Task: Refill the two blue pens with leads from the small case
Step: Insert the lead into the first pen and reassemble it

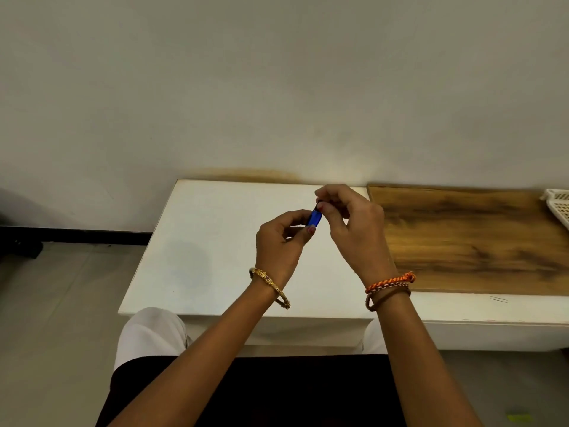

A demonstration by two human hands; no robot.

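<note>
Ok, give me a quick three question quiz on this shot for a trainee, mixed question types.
1. True or false: the blue item lies on the white table.
2. Which hand pinches its upper end? A left, B right.
3. Fill in: the wrist with the gold bangle is the ____ one.

Key: 1 false, both hands hold it above the table, the left hand from below. 2 B. 3 left.

head cam | looks forward-down | near white table [215, 241]
</note>
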